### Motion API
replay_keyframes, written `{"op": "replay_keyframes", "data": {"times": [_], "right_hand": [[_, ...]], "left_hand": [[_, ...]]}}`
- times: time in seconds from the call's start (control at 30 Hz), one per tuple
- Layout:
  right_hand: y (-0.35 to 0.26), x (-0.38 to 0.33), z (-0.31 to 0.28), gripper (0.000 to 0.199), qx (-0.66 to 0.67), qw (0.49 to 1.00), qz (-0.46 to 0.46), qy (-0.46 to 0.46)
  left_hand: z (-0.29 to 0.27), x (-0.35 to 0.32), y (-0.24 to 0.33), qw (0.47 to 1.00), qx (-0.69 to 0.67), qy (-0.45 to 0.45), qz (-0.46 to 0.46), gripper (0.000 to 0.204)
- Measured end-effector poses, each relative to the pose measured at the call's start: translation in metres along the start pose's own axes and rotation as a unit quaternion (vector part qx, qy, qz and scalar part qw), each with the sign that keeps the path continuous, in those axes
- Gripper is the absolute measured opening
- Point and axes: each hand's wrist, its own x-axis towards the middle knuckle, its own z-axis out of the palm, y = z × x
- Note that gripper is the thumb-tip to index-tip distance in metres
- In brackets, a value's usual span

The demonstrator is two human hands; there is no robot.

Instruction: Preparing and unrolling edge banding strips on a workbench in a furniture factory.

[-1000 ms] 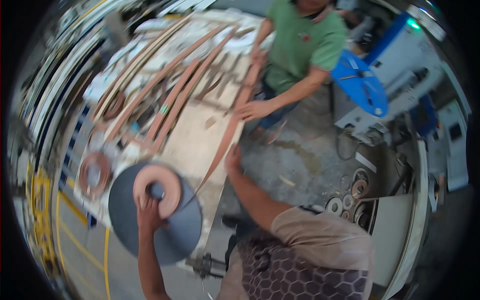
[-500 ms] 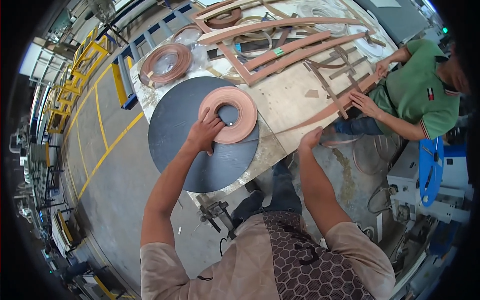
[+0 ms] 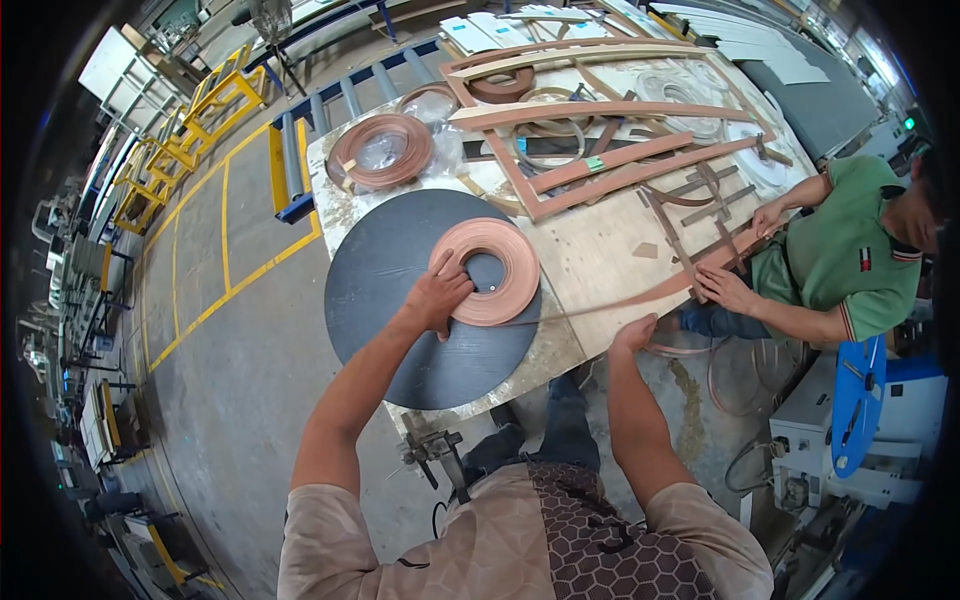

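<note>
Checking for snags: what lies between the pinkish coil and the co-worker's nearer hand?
Head view: a brownish strip runs over the dark disc and tabletop to that hand.

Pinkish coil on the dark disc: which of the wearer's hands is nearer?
Left. The left hand touches the coil at its left side; the right hand is apart, to the right, by the near edge of the table.

From my station I see my left arm [image 3: 365, 385] angled forward and inward, the left hand [image 3: 437, 298] palm down with fingers [image 3: 459, 282] bent. My right arm [image 3: 640, 415] reaches forward; I can't tell whether the right hand [image 3: 633, 334] is gripping.
</note>
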Motion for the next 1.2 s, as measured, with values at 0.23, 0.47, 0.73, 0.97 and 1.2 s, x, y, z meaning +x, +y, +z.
{"op": "replay_keyframes", "data": {"times": [0.23,0.47,0.73,0.97,1.2], "right_hand": [[0.009,0.014,0.001,0.069,-0.028,0.997,-0.044,0.051],[0.001,0.008,0.002,0.074,-0.026,0.999,-0.034,0.022],[-0.006,0.005,-0.005,0.067,-0.024,0.998,-0.053,0.039],[-0.005,-0.002,-0.001,0.071,-0.038,0.998,-0.051,0.025],[0.010,0.017,0.001,0.069,-0.004,0.999,-0.032,0.020]], "left_hand": [[-0.009,0.009,0.002,1.000,0.012,0.014,0.010,0.109],[-0.005,0.005,-0.001,1.000,-0.020,-0.013,-0.016,0.104],[-0.006,0.008,-0.001,1.000,0.005,-0.011,-0.009,0.102],[-0.004,0.005,0.001,1.000,0.021,-0.014,0.013,0.107],[-0.004,0.011,-0.003,1.000,-0.002,-0.022,0.000,0.109]]}}
